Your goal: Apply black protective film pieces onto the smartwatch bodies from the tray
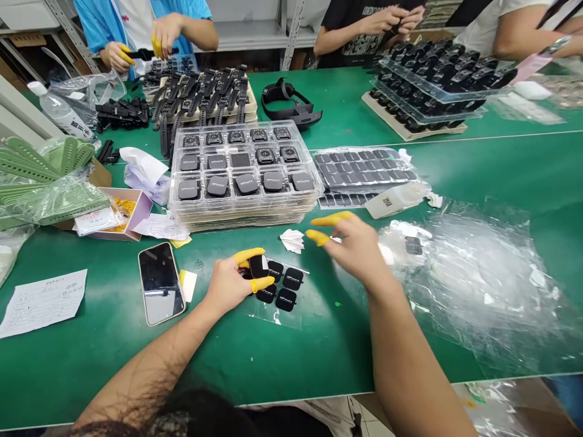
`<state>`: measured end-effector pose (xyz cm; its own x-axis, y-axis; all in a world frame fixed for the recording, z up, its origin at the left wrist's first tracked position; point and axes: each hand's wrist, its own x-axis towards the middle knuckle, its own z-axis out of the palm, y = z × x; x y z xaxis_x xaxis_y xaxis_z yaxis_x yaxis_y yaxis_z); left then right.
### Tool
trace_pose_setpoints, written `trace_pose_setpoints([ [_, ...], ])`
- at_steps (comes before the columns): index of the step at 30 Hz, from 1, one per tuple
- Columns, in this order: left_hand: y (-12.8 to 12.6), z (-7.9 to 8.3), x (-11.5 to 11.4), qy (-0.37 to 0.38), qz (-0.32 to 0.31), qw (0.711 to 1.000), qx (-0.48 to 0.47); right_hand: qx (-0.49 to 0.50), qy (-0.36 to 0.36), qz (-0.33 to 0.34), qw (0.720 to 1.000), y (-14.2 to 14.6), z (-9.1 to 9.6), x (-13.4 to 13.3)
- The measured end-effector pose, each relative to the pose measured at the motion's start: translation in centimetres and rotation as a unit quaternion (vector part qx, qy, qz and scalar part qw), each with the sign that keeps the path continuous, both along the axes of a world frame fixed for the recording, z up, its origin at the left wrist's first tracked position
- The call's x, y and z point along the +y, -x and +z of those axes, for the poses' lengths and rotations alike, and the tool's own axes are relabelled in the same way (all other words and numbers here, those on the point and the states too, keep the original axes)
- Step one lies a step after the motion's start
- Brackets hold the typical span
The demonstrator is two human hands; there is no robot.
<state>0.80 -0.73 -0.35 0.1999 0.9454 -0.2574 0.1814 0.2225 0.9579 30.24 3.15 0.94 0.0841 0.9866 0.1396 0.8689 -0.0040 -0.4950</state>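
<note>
My left hand (231, 280), with yellow finger cots on thumb and forefinger, pinches a small black square watch case (259, 266) whose face catches white glare. Just beneath it lies a clear sheet of black square stickers (286, 300) with pale lettering. My right hand (350, 246), also in yellow cots, hovers to the right with thumb and forefinger apart and nothing between them. A crumpled white tissue (292, 241) lies between the hands. Beyond them stands a stack of clear trays (246, 209); its top one holds several black watch cases, some covered with lettered squares.
A phone (162, 283) and a paper slip (43, 302) lie left. Clear plastic films (483, 267) heap up right, near a white bottle (396, 200) and sticker sheets (364, 167). Strapped watches (204, 97) and stacked watch racks (423, 91) stand farther back, where co-workers' hands (166, 33) are busy.
</note>
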Motion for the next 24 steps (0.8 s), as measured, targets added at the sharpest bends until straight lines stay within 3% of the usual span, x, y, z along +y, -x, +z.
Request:
trace_pose_setpoints([
  [2, -0.1, -0.1, 0.0, -0.005, -0.003, 1.0, -0.003, 0.004, -0.013, 0.07, 0.997, 2.2, -0.5, 0.1],
  [5, -0.2, 0.0, 0.1, -0.003, -0.003, 1.0, 0.0, 0.035, -0.042, 0.094, 0.994, 4.3, -0.4, -0.5],
  [8, -0.2, 0.5, 0.1, -0.003, -0.009, 1.0, 0.008, 0.143, -0.085, 0.213, 0.963, 6.1, 0.3, -1.9],
  [10, -0.3, 0.9, 0.1, -0.025, -0.024, 0.999, 0.028, 0.162, -0.08, 0.278, 0.943, 7.4, 0.6, -2.9],
  [14, -0.3, 1.1, 0.0, -0.023, -0.016, 1.0, 0.011, 0.107, -0.1, 0.25, 0.957, 8.7, 0.5, -3.5],
  [18, -0.3, 1.0, 0.0, -0.035, -0.035, 0.998, 0.035, 0.122, -0.081, 0.301, 0.942, 8.4, 0.3, -3.1],
  [22, -0.4, 1.1, -0.1, -0.037, -0.018, 0.998, 0.038, 0.1, -0.081, 0.222, 0.966, 8.6, 0.2, -3.2],
  [24, -0.4, 1.1, -0.2, -0.029, -0.01, 0.999, 0.041, 0.107, -0.072, 0.246, 0.961, 8.9, 0.1, -3.4],
])
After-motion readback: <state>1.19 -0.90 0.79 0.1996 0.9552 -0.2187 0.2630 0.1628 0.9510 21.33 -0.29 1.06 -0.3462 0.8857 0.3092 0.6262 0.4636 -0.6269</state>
